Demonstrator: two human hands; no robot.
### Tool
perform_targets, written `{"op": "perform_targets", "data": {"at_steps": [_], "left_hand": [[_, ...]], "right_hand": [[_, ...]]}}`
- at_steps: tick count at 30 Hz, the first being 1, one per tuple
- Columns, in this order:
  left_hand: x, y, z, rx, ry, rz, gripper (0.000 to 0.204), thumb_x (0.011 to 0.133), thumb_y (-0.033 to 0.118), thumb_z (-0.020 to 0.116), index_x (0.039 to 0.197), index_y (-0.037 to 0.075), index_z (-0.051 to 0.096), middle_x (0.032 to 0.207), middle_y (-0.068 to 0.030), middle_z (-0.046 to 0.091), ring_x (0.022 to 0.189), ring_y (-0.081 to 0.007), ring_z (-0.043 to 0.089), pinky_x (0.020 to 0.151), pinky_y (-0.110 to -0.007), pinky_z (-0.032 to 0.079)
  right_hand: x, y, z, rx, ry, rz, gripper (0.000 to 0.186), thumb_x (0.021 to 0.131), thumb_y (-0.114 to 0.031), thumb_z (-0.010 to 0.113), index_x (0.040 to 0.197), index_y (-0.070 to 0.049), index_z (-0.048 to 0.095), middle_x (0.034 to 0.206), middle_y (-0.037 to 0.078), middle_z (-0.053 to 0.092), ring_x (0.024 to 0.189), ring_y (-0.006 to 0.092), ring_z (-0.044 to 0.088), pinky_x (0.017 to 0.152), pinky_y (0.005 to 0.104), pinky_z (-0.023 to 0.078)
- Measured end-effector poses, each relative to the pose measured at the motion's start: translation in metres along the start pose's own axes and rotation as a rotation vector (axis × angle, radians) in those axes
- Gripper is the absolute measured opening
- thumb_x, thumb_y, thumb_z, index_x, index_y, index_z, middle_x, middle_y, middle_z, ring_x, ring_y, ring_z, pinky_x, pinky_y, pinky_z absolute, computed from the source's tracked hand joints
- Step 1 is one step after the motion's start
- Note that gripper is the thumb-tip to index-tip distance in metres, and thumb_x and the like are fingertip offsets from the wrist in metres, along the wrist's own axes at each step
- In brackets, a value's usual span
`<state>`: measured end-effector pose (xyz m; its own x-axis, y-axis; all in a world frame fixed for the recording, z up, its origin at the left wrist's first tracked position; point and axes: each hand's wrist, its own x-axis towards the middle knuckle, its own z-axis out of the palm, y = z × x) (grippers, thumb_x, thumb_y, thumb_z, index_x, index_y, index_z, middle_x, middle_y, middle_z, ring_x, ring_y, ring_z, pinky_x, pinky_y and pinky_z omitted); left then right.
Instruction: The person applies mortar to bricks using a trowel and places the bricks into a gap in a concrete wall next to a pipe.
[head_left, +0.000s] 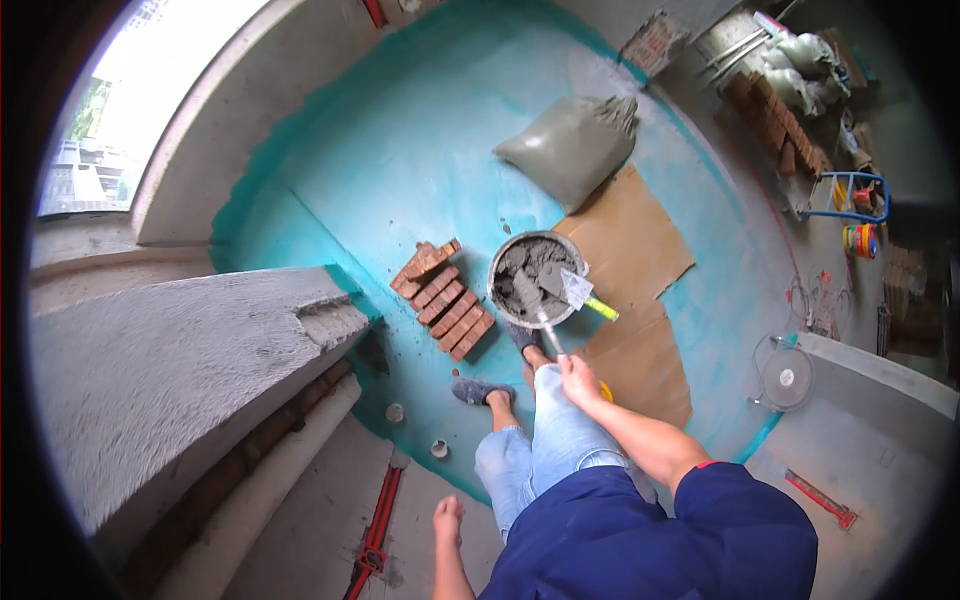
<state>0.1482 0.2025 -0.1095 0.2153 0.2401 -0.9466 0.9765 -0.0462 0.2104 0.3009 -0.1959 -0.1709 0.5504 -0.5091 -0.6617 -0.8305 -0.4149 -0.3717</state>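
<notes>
My right hand (578, 380) is closed around the handle of a metal-shafted tool (548, 328). Its far end, coated grey, reaches into a bucket (494, 262) of wet mortar (545, 250); the kind of tool cannot be made out. A trowel (577, 287) with a bright yellow-green handle rests across the bucket's right side. Down at my left side hangs my left hand (449, 517), its fingers curled with nothing visible in them. Left of the bucket, several red bricks (450, 305) lie in a row on the teal-coated floor (400, 190).
A full grey sack (575, 150) sits beyond the bucket, by flattened cardboard (640, 240). A rough wall (200, 370) juts in at left. Two short pipe stubs stand near my feet. A round fan (787, 378) stands right; stacked bricks (770, 120) and a blue-framed cart (850, 195) lie beyond.
</notes>
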Motion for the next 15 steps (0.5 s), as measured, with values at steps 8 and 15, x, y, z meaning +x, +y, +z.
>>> {"op": "perform_targets", "data": {"at_steps": [8, 15], "left_hand": [[-0.071, -0.054, -0.018, 0.102, 0.142, -0.459, 0.024, 0.093, 0.026, 0.055, 0.101, 0.004, 0.058, 0.087, -0.0074, 0.067, 0.079, -0.0186, 0.064, 0.072, -0.033, 0.047], [-0.065, -0.038, 0.045, 0.089, 0.039, -0.521, 0.028, 0.094, 0.028, 0.055, 0.108, 0.003, 0.059, 0.096, -0.0096, 0.069, 0.085, -0.0194, 0.066, 0.076, -0.032, 0.048]], "right_hand": [[0.12, 0.019, 0.014, -0.144, -0.027, 0.104, 0.042, 0.095, -0.043, 0.039, 0.094, -0.004, 0.055, 0.094, 0.026, 0.062, 0.094, 0.0466, 0.057, 0.079, 0.0542, 0.044], [0.201, -0.002, 0.068, -0.145, -0.176, 0.3, 0.055, 0.094, -0.048, 0.037, 0.102, -0.003, 0.067, 0.108, 0.025, 0.063, 0.107, 0.0421, 0.057, 0.09, 0.0501, 0.045]]}}
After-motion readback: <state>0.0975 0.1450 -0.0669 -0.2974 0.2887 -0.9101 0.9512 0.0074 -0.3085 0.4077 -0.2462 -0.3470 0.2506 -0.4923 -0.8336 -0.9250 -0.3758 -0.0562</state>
